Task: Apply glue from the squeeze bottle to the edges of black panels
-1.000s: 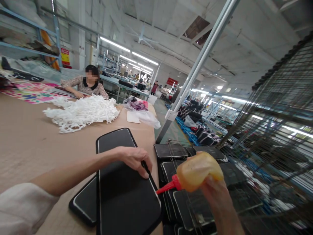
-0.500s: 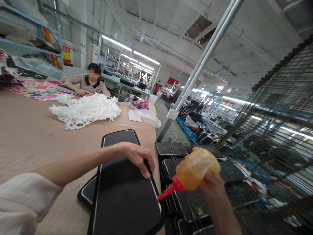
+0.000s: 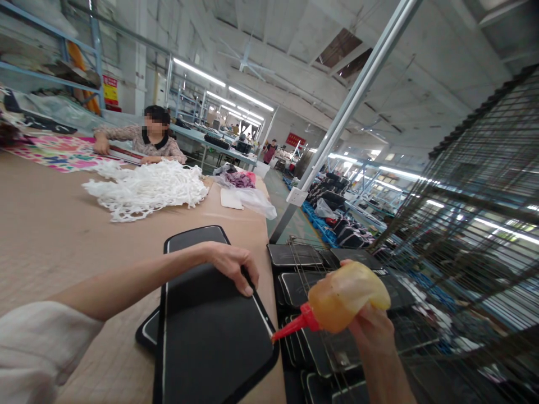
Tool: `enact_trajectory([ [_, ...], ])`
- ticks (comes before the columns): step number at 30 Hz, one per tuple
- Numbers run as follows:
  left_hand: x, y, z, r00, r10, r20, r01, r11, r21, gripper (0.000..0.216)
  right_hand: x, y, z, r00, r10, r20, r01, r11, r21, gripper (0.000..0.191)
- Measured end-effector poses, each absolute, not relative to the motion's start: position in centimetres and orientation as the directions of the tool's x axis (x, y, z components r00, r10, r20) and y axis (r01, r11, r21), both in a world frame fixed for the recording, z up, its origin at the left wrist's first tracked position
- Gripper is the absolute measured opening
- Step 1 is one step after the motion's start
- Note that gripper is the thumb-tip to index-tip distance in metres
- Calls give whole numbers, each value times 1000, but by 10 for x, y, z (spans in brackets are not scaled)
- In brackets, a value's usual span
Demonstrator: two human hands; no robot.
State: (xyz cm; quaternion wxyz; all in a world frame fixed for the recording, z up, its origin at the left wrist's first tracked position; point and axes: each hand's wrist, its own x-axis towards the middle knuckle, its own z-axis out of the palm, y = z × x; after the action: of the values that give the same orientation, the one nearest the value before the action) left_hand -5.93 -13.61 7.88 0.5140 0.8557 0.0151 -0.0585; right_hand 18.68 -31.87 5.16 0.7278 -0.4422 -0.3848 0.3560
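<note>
A black panel [image 3: 210,331] with rounded corners and a whitish line along its border lies on the brown table. My left hand [image 3: 236,266] is closed on its right edge, fingers curled over the rim. In my right hand [image 3: 370,322] is a squeeze bottle [image 3: 347,294] of amber liquid, tipped down to the left. The tip of its red nozzle [image 3: 295,325] meets the panel's right edge, below my left hand. Partly hidden beneath the panel is another black panel [image 3: 147,331].
Beyond the panels, a heap of white netting [image 3: 151,188] covers part of the brown table [image 3: 50,224]. A co-worker [image 3: 155,134] sits behind it. Stacked black panels [image 3: 303,286] stand on wire racks at the right, near a metal post [image 3: 337,134] and wire mesh [image 3: 484,207].
The panel and my left hand have shifted slightly left. The bottle has moved a little right and down, its nozzle farther up the panel's edge. The co-worker's arm has moved left.
</note>
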Motion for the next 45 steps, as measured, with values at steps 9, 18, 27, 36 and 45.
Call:
enact_trajectory([
  [9, -73, -118, 60, 994, 90, -67, 104, -511, 853, 34, 196, -332, 20, 720, 629, 293, -23, 443, -896, 68],
  [18, -74, -117, 53, 979, 194, -54, 141, -468, 872, 37, 200, -337, 9, 823, 501, 269, 8, 462, -887, 59],
  [27, -75, -110, 45, 967, 249, -43, 158, -462, 873, 36, 194, -333, -1, 842, 466, 273, 47, 441, -897, 52],
  [36, -71, -103, 35, 958, 279, -71, 181, -393, 902, 36, 185, -332, 2, 816, 533, 226, -34, 434, -900, 59],
  [45, -69, -92, 24, 948, 308, -80, 188, -342, 921, 38, 152, -338, 19, 831, 532, 162, -56, 370, -927, 53],
])
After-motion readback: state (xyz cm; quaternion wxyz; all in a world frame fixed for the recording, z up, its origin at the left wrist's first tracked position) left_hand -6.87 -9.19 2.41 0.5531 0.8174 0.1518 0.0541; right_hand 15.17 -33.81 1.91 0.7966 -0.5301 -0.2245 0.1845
